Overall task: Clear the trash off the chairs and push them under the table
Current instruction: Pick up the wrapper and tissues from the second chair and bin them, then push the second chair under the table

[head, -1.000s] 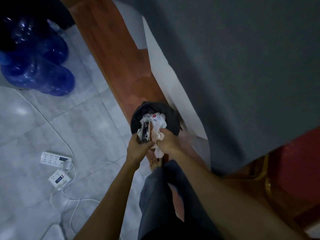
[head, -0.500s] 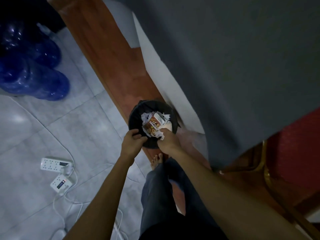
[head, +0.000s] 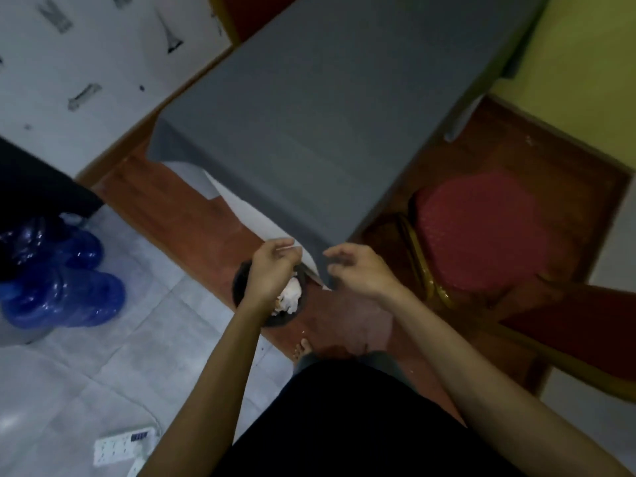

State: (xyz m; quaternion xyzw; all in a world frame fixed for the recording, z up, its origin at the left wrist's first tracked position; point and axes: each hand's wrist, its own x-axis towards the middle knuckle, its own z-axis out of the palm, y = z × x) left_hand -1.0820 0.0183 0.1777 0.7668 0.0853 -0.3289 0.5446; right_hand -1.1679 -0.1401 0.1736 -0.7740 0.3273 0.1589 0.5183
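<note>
1. Trash, crumpled white paper, sits in the round black bin under my left hand.
2. Both hands loosely curled, holding nothing.
3. Red cushioned gold-framed chair lies at two o'clock from my right hand, the nearer hand.

Light: dim, flat indoor.
Glare: pale sheen on floor tiles, glints on blue bottles.
Blur: soft throughout; both hands smeared.
Edges: wide-angle bending.
Shadow: dark beside counter.
</note>
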